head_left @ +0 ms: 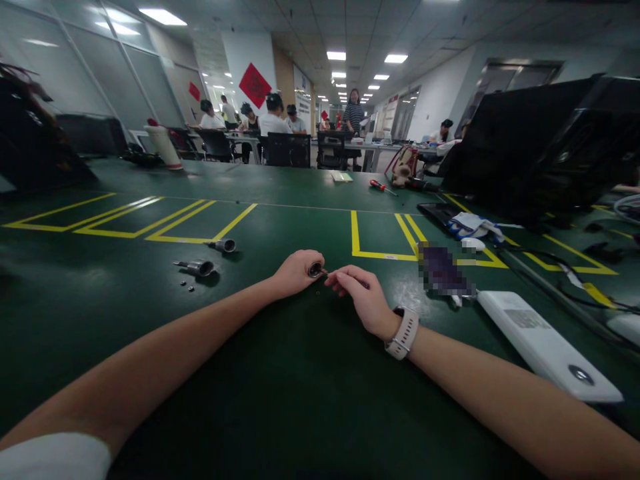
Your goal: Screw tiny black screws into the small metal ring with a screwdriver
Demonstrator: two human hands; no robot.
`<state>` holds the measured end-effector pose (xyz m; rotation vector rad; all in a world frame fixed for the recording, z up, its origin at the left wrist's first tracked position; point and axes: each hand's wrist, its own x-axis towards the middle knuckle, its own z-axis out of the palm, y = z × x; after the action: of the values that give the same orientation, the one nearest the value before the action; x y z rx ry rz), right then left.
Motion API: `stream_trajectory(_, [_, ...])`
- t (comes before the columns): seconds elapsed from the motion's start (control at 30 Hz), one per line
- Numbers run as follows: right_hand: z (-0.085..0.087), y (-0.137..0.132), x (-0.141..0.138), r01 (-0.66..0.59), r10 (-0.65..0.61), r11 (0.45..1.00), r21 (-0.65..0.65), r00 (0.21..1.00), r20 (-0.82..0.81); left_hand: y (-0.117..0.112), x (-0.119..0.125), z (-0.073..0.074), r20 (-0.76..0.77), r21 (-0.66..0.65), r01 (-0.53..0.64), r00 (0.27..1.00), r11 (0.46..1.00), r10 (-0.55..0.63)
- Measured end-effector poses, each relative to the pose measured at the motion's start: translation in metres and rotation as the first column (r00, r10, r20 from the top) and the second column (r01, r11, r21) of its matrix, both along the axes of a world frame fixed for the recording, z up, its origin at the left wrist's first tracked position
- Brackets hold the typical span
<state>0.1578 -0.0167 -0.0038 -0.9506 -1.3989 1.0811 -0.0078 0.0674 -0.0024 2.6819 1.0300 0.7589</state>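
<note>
One cup-shaped metal part [315, 269] sat gripped in my left hand [297, 273] at the frame's centre, its mouth turned toward me, its long axis mostly hidden; my right hand [364, 299], just right of it, pinched a slim piece [325, 271] at that mouth.

Your bench [240, 413], around your hands [297, 272]
Two fittings [203, 268] lie left; gloves [477, 228] lie right, a screwdriver [379, 186] farther ahead.

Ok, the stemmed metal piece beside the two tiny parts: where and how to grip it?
Probably best by its wide barrel, pinched from above: it lies on its side, thin stem pointing left, tiny parts on the near side.
</note>
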Motion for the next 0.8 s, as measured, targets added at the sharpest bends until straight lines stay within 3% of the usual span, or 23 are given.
stream_trajectory(0.2, [-0.005,0.011,0.006,-0.114,0.051,0.976,-0.187,0.949,-0.311,0.001,-0.002,0.000,0.097,-0.058,0.039,0.995,0.998,-0.033])
stream_trajectory(0.3, [-0.005,0.012,0.007,-0.154,0.067,0.965,-0.211,0.926,-0.371,0.003,-0.002,-0.002,0.174,-0.089,0.036,0.985,0.995,-0.020])
stream_trajectory(0.4, [-0.004,0.009,0.005,-0.114,0.051,0.980,-0.165,0.938,-0.343,0.004,-0.002,-0.003,0.170,-0.088,0.031,0.985,0.996,-0.016])
stream_trajectory(0.53, [-0.002,0.003,0.001,-0.002,-0.001,1.000,-0.024,0.992,-0.127,0.003,-0.001,-0.002,0.088,-0.033,-0.014,0.996,0.999,0.017])
stream_trajectory(0.63, [-0.002,0.000,0.000,-0.008,0.008,1.000,0.005,1.000,-0.011,0.001,-0.001,-0.001,0.026,0.007,-0.012,1.000,1.000,0.012])
stream_trajectory(0.8, [-0.002,0.006,0.004,-0.073,0.042,0.989,-0.132,0.973,-0.229,0.000,-0.001,0.000,0.032,-0.009,0.039,0.999,0.999,-0.039])
